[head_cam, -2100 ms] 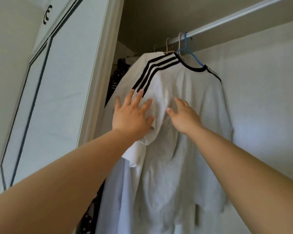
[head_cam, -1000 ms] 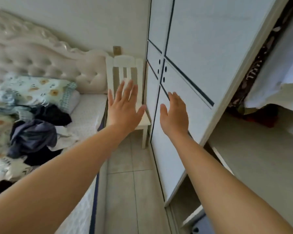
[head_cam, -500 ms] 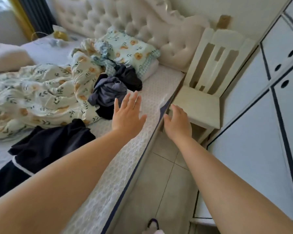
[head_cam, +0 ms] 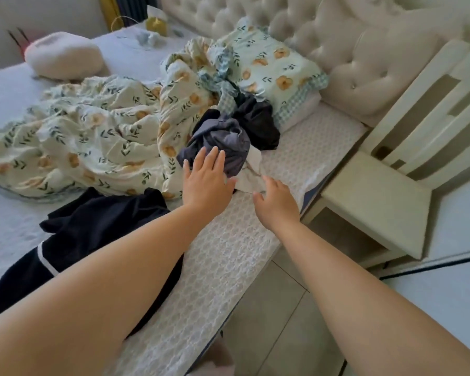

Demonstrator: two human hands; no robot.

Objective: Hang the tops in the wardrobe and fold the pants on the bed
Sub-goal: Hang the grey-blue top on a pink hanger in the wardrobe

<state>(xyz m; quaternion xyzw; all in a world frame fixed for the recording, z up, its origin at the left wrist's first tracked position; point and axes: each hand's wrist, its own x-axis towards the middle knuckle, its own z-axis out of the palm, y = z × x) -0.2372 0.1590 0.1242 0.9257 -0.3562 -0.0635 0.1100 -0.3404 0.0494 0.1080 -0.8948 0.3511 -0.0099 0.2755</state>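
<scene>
Now the wardrobe has been left behind: about two seconds earlier both hands were laid flat on a white striped top already hung on the rail, and since then the view has been swung past the chair to the bed. One top can therefore be judged done, and the next garment is being sought.

Nearest, a dark navy garment (head_cam: 92,226) with a thin white trim, probably pants, is spread limp and creased on the bed (head_cam: 228,256). The bare edge of the bed is covered in a pale fabric quilted in a honeycomb pattern.

Just beyond, the left hand (head_cam: 205,183) is held empty, fingers straight and spread, over the near edge of a soft grey garment (head_cam: 223,137) bunched into a ball. Whether the cloth is touched cannot be told. The right hand (head_cam: 276,203) is kept loosely curled with nothing grasped, just beside a crumpled white garment (head_cam: 251,172) that is tucked under the grey one. A black garment (head_cam: 258,123) is slumped against the grey one from behind.

To the right, a cream wooden chair (head_cam: 377,202) with a slatted back is set against the bed.

Further off, a thin floral quilt (head_cam: 87,137) is rumpled in loose folds and a matching pillow (head_cam: 272,66) is propped up. A padded, buttoned headboard (head_cam: 364,50) is seen at the back
</scene>
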